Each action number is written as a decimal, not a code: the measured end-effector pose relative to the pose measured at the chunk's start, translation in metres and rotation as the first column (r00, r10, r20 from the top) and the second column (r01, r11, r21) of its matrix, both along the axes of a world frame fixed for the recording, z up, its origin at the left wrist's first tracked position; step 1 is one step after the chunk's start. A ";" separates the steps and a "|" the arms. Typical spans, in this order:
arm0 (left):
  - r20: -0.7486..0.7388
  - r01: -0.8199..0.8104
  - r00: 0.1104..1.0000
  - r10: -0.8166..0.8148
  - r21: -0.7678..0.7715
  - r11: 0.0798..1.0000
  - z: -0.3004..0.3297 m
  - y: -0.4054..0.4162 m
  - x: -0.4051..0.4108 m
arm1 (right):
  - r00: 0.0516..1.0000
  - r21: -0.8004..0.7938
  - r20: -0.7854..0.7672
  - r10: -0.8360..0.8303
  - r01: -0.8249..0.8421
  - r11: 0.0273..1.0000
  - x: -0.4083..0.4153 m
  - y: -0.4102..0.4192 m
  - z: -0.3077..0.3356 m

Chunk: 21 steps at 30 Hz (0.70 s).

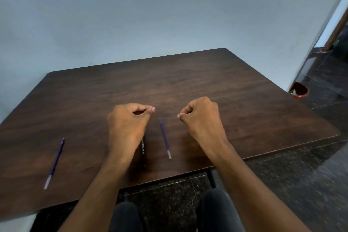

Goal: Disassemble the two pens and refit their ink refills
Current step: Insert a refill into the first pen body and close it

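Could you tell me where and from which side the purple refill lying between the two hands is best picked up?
Probably pinch the purple refill at mid-length, coming straight down with the right hand. It lies flat on the table, thin and bare on both sides.

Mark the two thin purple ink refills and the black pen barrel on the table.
Left thin purple ink refill (55, 162): head view, mid-shaft.
Centre thin purple ink refill (165, 138): head view, mid-shaft, between the hands.
Black pen barrel (143, 149): head view, printed section showing beside the left wrist; the rest is hidden.
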<state>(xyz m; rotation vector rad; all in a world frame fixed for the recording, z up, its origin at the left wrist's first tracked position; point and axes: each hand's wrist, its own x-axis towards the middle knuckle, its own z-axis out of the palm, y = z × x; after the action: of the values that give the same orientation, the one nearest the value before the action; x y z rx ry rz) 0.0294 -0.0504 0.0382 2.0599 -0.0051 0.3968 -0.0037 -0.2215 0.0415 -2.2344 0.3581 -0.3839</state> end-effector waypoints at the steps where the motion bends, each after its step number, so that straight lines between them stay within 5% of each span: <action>1: 0.014 -0.039 0.999 0.040 -0.022 0.999 -0.001 0.012 -0.003 | 1.000 -0.006 -0.018 0.024 -0.024 1.000 0.001 0.008 0.001; 9: 0.032 -0.203 0.976 0.215 -0.218 0.955 -0.016 0.062 -0.018 | 0.979 -0.168 -0.105 0.172 -0.188 0.968 0.007 0.081 0.001; 15: -0.026 -0.132 0.991 0.130 -0.320 0.938 -0.034 0.066 -0.020 | 0.969 -0.446 -0.213 0.125 -0.210 0.870 0.012 0.107 -0.005; 21: -0.049 -0.133 0.991 0.125 -0.429 0.894 -0.037 0.060 -0.023 | 0.954 -0.192 -0.254 0.159 -0.211 0.959 0.018 0.107 -0.001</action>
<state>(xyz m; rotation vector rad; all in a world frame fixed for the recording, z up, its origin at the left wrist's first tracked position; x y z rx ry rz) 0.0062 0.0096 0.0009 1.6274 0.2161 0.4173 0.0144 -0.1148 0.0405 -2.5124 0.2346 -0.0563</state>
